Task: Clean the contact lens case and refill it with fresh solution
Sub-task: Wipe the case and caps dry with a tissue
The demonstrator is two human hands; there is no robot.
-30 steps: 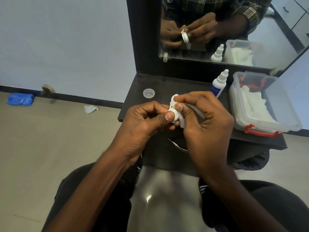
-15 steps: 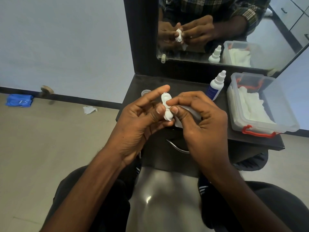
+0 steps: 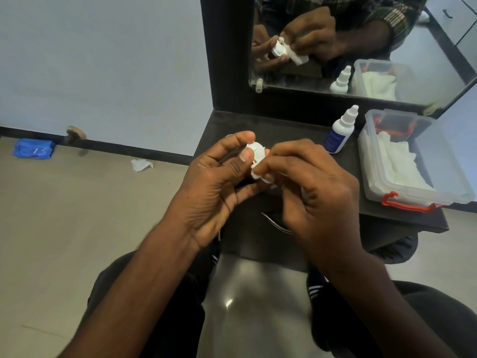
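Holding the white lens case [image 3: 256, 157] up over the dark shelf [image 3: 289, 125], the left hand [image 3: 219, 182] pinches it between thumb and forefinger. The right hand [image 3: 317, 187] has its fingers curled in against the case from the other side, with a bit of white tissue [image 3: 273, 186] tucked under them, hard to see how it's gripped. Back on the shelf, the solution bottle [image 3: 340, 130] stands upright just beside a clear plastic box [image 3: 402, 156] with white tissues inside and red latches.

Left hand [image 3: 216, 182] and right hand [image 3: 317, 187] together, fingers curled.
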